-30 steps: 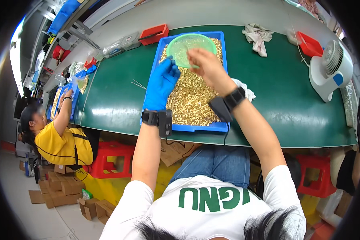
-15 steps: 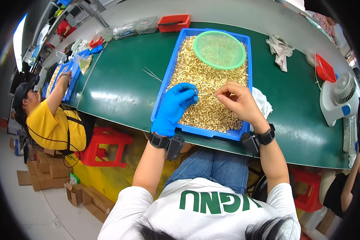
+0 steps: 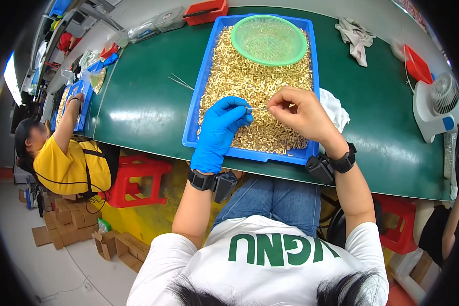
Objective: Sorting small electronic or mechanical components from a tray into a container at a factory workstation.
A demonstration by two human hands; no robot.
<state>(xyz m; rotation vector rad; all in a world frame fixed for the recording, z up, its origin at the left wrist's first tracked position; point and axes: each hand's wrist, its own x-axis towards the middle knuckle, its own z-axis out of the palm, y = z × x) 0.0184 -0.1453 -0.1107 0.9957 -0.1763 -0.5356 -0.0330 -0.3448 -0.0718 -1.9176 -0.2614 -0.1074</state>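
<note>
My left hand (image 3: 217,130), in a blue glove, is closed in a pinch over the near part of a blue tray (image 3: 193,109). What its fingertips hold is too small to make out. From there a thin metal rod (image 3: 259,108) runs across to my bare right hand (image 3: 308,115), whose thumb and fingers pinch its other end. Beneath both hands, many small brass-coloured pieces (image 3: 255,81) cover the tray floor. A round green mesh basket (image 3: 270,63) rests on the pieces at the far end.
Thin metal rods (image 3: 180,81) lie left of the tray on the green table (image 3: 143,86). White cloth (image 3: 332,109) sits against its right side. Farther right are a crumpled rag (image 3: 356,41), a red bin (image 3: 418,64) and a white fan (image 3: 438,107). A person in yellow (image 3: 76,163) sits at left.
The whole view has shifted, so the tray and table appear higher. My two hands have come slightly closer together, and less of the rod shows between them.
</note>
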